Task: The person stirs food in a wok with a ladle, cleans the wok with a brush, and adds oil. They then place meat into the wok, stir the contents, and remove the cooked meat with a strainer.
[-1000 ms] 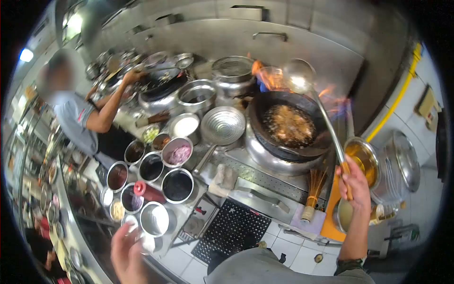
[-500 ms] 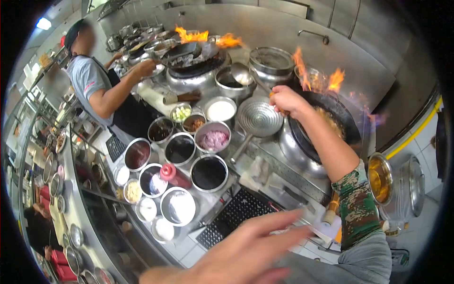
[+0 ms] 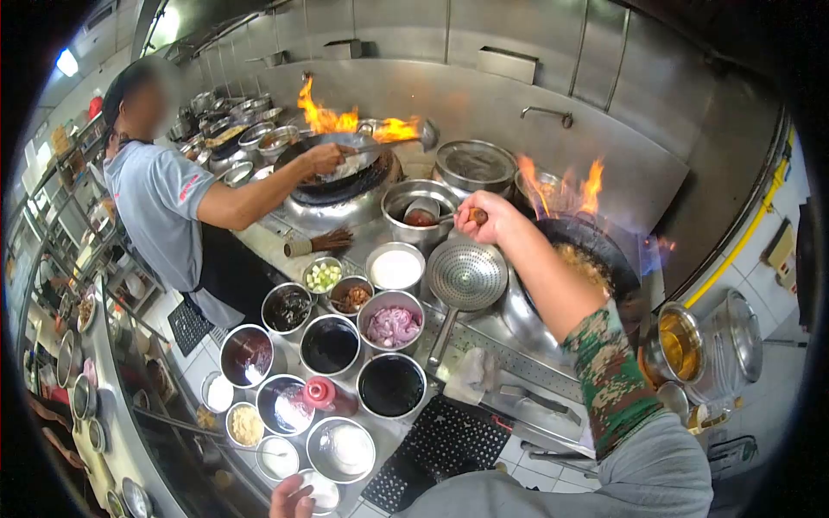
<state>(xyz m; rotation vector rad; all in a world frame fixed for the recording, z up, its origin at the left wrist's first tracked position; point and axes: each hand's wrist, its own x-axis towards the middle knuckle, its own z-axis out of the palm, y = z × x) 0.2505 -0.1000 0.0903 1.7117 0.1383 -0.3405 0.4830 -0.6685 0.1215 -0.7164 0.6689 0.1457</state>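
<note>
My right hand [image 3: 486, 217] is closed around the handle of a ladle, whose bowl [image 3: 422, 213] is down inside a steel pot [image 3: 397, 226]. A perforated strainer [image 3: 466, 274] lies just below that hand. Under my forearm sits a wok [image 3: 629, 259] with food in it and flames behind. Only part of my left hand [image 3: 292, 501] shows at the bottom edge, fingers apart with nothing visible in them. It is beside a small bowl of white seasoning [image 3: 321, 494].
Seasoning containers crowd the counter, among them sliced onion [image 3: 394, 325], dark sauce [image 3: 391, 386] and a red-capped squeeze bottle [image 3: 319, 394]. At left, a co-worker [image 3: 164, 181] holds a ladle over a flaming wok. A basin of yellow liquid [image 3: 680, 345] stands at right.
The ladle has gone from above the pot down into it, with my right hand lower. My left hand has moved from the middle foreground to the lower left. The co-worker's arm has reached farther right.
</note>
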